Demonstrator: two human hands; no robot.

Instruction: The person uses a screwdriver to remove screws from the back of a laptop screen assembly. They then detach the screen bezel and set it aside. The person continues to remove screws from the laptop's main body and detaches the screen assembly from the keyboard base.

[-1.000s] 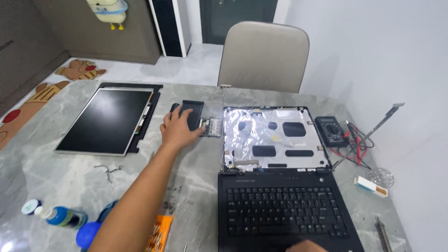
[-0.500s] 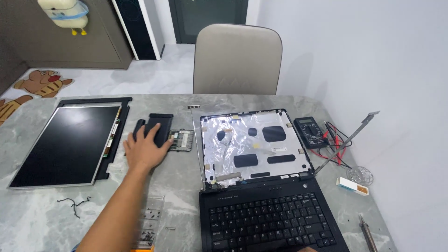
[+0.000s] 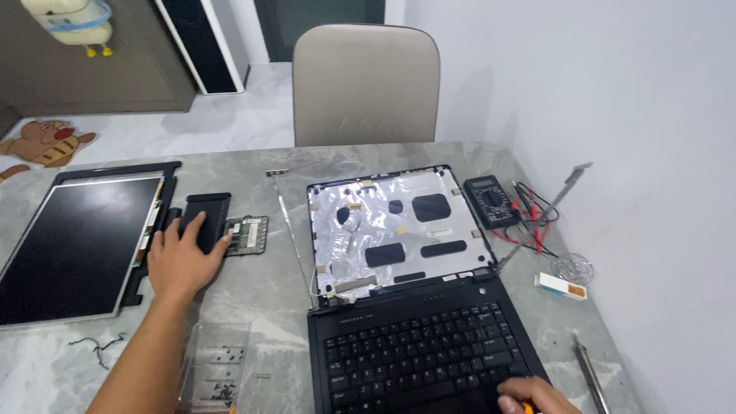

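Your left hand [image 3: 182,261] lies spread flat on the black pad [image 3: 205,221], a light, stiff thing best lifted by its edges, while your right hand [image 3: 537,396] pinches something orange.

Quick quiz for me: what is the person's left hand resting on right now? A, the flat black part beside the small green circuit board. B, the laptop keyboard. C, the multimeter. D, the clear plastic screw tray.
A: the left hand lies with its fingers on the flat black part, which sits between the detached screen panel and the green circuit board.
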